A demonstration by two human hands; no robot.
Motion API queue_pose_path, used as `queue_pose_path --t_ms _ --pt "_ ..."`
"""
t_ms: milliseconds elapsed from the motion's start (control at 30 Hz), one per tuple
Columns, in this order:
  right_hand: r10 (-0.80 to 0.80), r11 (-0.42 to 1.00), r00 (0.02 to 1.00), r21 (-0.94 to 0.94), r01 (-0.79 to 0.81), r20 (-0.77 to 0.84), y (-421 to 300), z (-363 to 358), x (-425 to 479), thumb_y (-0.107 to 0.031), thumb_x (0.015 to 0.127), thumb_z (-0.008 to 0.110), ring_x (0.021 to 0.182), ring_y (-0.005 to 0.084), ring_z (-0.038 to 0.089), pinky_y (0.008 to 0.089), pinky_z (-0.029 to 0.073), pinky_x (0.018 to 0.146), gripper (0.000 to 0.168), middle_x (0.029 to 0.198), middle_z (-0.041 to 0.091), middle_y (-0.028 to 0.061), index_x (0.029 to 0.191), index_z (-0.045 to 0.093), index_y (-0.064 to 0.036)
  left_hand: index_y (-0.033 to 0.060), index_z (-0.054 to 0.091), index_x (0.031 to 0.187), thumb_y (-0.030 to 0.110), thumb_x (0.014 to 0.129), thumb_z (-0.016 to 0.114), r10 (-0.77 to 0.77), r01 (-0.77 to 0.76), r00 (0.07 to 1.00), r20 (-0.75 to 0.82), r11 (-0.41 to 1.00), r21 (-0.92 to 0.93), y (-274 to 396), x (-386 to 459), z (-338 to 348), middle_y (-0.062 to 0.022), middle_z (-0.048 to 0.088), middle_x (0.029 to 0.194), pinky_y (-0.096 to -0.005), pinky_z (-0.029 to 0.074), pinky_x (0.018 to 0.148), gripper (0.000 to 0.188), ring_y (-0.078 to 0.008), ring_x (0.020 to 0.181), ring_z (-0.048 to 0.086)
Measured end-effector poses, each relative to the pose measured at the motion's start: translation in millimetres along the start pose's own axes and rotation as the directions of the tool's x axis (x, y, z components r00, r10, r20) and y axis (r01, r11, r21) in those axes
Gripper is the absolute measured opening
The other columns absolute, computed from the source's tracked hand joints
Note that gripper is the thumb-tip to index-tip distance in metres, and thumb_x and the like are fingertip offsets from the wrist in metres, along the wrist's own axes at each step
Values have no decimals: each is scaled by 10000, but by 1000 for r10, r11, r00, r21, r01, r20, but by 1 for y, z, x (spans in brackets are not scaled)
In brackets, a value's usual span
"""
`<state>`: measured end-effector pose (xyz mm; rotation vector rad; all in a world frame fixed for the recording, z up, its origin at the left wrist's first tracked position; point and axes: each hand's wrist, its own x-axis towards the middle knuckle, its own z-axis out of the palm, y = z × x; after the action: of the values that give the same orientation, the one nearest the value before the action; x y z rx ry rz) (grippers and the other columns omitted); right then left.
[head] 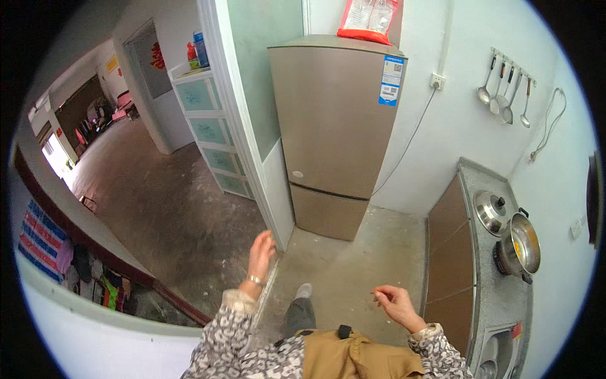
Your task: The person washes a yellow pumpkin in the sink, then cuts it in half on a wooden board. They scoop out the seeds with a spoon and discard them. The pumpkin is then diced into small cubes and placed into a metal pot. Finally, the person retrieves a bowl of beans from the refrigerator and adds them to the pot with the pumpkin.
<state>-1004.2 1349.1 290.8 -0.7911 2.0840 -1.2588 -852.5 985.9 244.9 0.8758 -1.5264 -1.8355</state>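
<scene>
My left hand (262, 253), with a metal wristwatch, is raised near the foot of the white door frame, its fingers loosely curled around nothing that I can see. My right hand (393, 303) hovers over the concrete floor, left of the counter; thumb and fingertips are close together, and whether something thin is between them cannot be told. Before me stands a beige two-door refrigerator (336, 123) with both doors closed. A red and clear plastic bag (367, 21) lies on top of it. On the counter at the right are a steel wok (524, 244) with something yellow inside and a domed lid (487, 213).
A grey counter (497, 303) runs along the right wall, with a sink (494, 355) at its near end. Ladles and spatulas (506, 94) hang on the wall. A power cord (412, 142) reaches a wall socket. Left of the frame stands a drawer cabinet (208, 128).
</scene>
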Motion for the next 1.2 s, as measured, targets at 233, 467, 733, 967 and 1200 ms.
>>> queue_pose_path --t_ms 233,467,733,967,1200 --pt "83 996 956 48 -72 -281 -20 -14 103 -99 946 577 671 97 596 242 494 616 173 780 665 56 1007 672 32 56 364 1458 436 996 468 264 -254 961 79 960 -115 74 294 71 -109 355 1515 -414 253 1129 607 -228 1402 315" --pt "72 992 932 -74 -105 -354 -74 -7 172 -108 945 585 674 99 600 251 498 608 181 785 669 61 1001 670 41 -50 397 1392 462 1010 374 484 -476 840 -245 874 98 97 536 117 -189 395 1462 -372 269 1124 639 -291 1362 360" --pt "201 969 896 -53 -240 -395 -58 -25 186 -118 933 599 674 113 621 256 501 606 187 781 685 91 1002 673 39 -23 563 1214 592 989 326 273 -336 933 -233 894 -296 115 580 134 -95 569 1210 -334 412 970 696 -205 1085 525" --pt "158 971 946 -130 -201 -284 -65 -25 213 -127 942 590 676 113 633 253 505 593 186 794 691 80 1024 682 12 -11 436 1376 597 978 331 143 -208 965 -220 929 -306 129 579 136 -126 453 1415 -373 317 1088 734 -250 1290 428" --pt "192 966 946 -121 -230 -263 -64 -34 216 -124 923 606 626 138 606 276 488 578 181 776 682 106 1023 689 3 -18 544 1231 513 1016 308 273 -369 910 -312 877 -307 107 495 117 -79 587 1181 -353 424 955 619 -201 1057 543"
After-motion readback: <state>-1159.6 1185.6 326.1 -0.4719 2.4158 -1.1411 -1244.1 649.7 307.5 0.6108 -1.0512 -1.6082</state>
